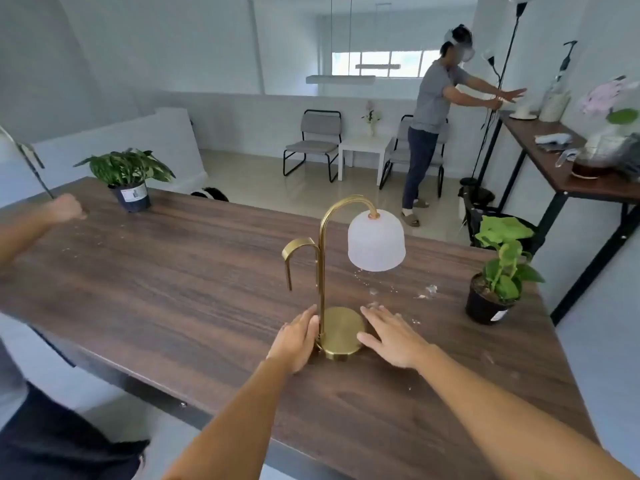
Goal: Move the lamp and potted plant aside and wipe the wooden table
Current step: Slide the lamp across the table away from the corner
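1. Head view, far left: a second person's fist (65, 208) is closed around a thin dark rod at the table's left corner. That is not your hand.
2. Left rear corner: first potted plant (129, 178), dark pot with a label, sits close to the far edge. It already looks clear of the middle, which is probably why nobody is touching it.
3. Centre: your left hand (298, 336) lies against the left side of the lamp (341, 271), fingers extended and touching the round brass base beside the stem. It is not clamped on anything.
4. Your right hand (391, 336) lies flat with fingers spread on the wooden table (173, 289), touching the right side of the base. Both hands bracket the base; I judge you are set to slide or lift it from low down, since the white shade hangs off to the right.
5. Right of the shade: pale crumbs and scraps are scattered on the wood. That is the wiping target.
6. Right edge: second potted plant (498, 282), black pot, stands near the corner, not yet moved.
7. Count: one lamp, two potted plants on this table, two hands of yours. No cloth is visible on the table.
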`<state>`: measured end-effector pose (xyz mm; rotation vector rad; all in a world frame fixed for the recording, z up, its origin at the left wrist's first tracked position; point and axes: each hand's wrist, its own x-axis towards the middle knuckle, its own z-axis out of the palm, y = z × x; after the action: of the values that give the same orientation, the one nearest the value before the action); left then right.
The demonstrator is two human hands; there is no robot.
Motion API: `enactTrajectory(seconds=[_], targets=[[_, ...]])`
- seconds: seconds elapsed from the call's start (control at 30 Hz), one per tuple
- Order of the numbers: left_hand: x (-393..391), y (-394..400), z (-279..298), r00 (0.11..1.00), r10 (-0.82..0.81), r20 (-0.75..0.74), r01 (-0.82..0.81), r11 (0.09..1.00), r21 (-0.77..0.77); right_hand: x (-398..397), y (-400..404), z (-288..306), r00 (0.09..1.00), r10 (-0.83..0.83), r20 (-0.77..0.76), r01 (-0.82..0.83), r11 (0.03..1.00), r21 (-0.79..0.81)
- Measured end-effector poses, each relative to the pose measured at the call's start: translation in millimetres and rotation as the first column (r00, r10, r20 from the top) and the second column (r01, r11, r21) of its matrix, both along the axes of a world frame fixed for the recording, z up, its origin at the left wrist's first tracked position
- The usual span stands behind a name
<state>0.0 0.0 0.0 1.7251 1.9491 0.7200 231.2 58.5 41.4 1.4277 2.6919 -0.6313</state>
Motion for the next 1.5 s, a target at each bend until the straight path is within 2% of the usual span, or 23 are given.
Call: enactTrajectory(seconds=[0.03,0.2,0.33,0.7,1.0,1.3,1.5], targets=[[6.7,-5.6,-6.2,1.000,0.021,0.017,-0.021,0.999,0.024,-3.5,-4.8,-6.9,1.000,0.021,-0.009,-0.021,1.000,-0.002],[22.2,-24.5,-9.7,0.967,-0.020,-0.256,0.028,0.999,0.025,-12.0,-12.4,-31.0,0.999,0.035,-0.035,-0.032,0.996,0.081],[7.4,-10.3,-10.1,0.943,-0.109,-0.316,0.107,0.994,-0.023,-14.0,-1.4,-43.4,0.998,0.062,0.013,-0.063,0.982,0.179],[-47.9,79.1,-13.2,0.939,-0.110,-0.327,0.107,0.994,-0.026,-86.4,71.7,-47.3,0.995,-0.099,0.007,0.095,0.970,0.225],[-90.3,204.4,-16.9,0.943,-0.113,-0.314,0.113,0.993,-0.018,-147.1,183.9,-42.0,0.960,-0.272,0.069,0.260,0.955,0.145],[-104.7,318.4,-22.6,0.928,-0.163,-0.335,0.167,0.986,-0.017,-165.8,280.4,-43.3,0.914,-0.399,0.075,0.389,0.913,0.122],[-103.3,355.4,-25.6,0.923,-0.167,-0.346,0.172,0.985,-0.015,-167.8,315.6,-41.6,0.892,-0.443,0.090,0.436,0.895,0.091]])
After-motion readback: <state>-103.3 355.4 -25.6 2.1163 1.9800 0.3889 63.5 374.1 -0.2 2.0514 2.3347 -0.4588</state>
